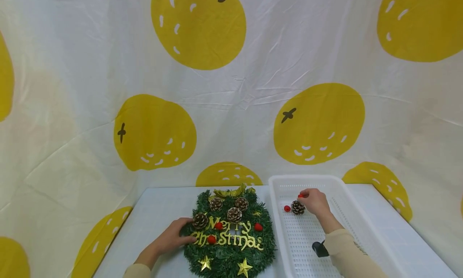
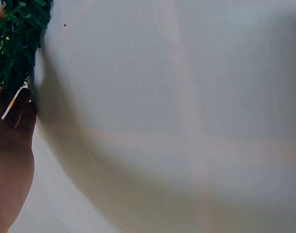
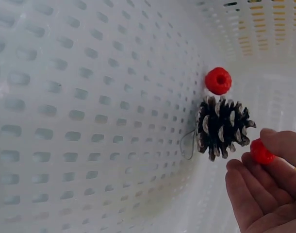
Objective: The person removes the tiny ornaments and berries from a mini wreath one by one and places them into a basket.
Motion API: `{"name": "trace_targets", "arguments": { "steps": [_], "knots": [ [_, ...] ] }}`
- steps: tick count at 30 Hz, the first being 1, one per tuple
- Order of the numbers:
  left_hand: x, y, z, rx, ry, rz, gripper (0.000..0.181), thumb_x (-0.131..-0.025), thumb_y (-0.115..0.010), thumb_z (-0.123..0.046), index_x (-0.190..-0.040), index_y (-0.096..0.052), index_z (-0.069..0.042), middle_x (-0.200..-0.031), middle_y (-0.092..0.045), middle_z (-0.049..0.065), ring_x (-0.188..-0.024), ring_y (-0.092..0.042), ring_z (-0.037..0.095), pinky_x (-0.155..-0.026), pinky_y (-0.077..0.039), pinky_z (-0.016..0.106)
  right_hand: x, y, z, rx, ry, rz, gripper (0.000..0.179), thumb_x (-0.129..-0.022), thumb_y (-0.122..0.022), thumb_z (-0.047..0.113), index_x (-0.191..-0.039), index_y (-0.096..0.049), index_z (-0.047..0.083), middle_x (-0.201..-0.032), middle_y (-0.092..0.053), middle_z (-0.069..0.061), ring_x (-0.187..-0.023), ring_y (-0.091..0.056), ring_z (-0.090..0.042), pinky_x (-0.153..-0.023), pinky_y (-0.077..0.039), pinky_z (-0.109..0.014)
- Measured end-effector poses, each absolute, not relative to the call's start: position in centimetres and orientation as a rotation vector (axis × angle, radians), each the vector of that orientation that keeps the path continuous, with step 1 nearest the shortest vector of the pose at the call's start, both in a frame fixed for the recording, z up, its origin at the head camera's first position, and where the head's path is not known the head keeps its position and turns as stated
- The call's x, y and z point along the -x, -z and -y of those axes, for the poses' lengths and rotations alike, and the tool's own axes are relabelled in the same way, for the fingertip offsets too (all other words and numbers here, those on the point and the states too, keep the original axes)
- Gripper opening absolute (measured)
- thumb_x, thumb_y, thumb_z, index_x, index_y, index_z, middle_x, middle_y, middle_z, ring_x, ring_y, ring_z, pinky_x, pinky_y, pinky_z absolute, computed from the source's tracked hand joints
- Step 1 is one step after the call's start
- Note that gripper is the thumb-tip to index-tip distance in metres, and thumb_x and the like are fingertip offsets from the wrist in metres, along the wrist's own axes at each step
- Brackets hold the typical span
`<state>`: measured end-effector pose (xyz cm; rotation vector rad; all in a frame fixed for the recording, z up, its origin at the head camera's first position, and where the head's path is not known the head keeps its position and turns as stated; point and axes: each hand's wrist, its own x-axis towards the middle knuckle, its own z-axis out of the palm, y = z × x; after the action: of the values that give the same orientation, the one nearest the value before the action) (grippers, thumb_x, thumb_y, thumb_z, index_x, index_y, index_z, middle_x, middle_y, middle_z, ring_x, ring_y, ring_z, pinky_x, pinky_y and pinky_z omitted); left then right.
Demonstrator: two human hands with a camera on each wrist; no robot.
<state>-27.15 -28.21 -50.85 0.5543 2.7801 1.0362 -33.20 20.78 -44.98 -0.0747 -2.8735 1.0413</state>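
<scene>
The Christmas wreath point(image 1: 231, 254) lies on the table, green with gold "Merry Christmas" lettering, pine cones, red berries and gold stars. My left hand point(image 1: 177, 234) rests at its left edge, index finger beside a pine cone point(image 1: 200, 221) and thumb near the start of the lower word. In the left wrist view, the fingers reach the green fringe point(image 2: 17, 43). Over the white basket, my right hand point(image 1: 315, 201) pinches a small red berry point(image 3: 261, 151) between thumb and fingers. Right by its fingertips is a loose pine cone point(image 3: 221, 127) with a wire loop, and another red berry point(image 3: 218, 80) lies beyond.
The perforated white basket point(image 1: 278, 229) stands right of the wreath, its raised rim close to the greenery. A dark object point(image 1: 320, 249) shows beside the right sleeve. Behind the table point(image 1: 155, 201) hangs a cloth point(image 1: 231, 129) printed with yellow fruit.
</scene>
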Motion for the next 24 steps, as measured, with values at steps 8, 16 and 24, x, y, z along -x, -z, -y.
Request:
{"name": "trace_targets", "arguments": {
  "steps": [8,16,24],
  "knots": [
    [27.28,51.02,28.14,-0.570,-1.023,-2.795,0.068,-0.086,-0.074,-0.039,-0.134,-0.052,0.003,-0.136,-0.050,0.025,-0.128,-0.042,0.049,-0.104,-0.032,0.066,33.33,45.24,-21.04,0.035,-1.011,2.892,0.034,-0.087,-0.070,0.012,-0.112,-0.065,-0.012,-0.103,-0.068,-0.024,-0.097,-0.061,-0.040,-0.084,-0.052,-0.051],
    [27.15,50.94,28.03,-0.543,-1.032,-2.794,0.068,-0.085,-0.075,-0.038,-0.134,-0.052,0.003,-0.136,-0.050,0.025,-0.128,-0.041,0.049,-0.103,-0.033,0.066,33.29,44.99,-21.21,0.055,-1.003,2.876,0.033,-0.088,-0.068,0.011,-0.112,-0.065,-0.012,-0.104,-0.068,-0.025,-0.098,-0.062,-0.040,-0.084,-0.053,-0.051],
    [27.14,50.95,28.06,-0.531,-1.032,-2.793,0.069,-0.085,-0.075,-0.038,-0.135,-0.051,0.002,-0.136,-0.049,0.026,-0.128,-0.041,0.049,-0.103,-0.032,0.066,33.08,44.54,-21.07,0.053,-1.037,2.843,0.034,-0.090,-0.068,0.012,-0.114,-0.064,-0.011,-0.105,-0.067,-0.025,-0.097,-0.062,-0.040,-0.083,-0.053,-0.050]
  ]
}}
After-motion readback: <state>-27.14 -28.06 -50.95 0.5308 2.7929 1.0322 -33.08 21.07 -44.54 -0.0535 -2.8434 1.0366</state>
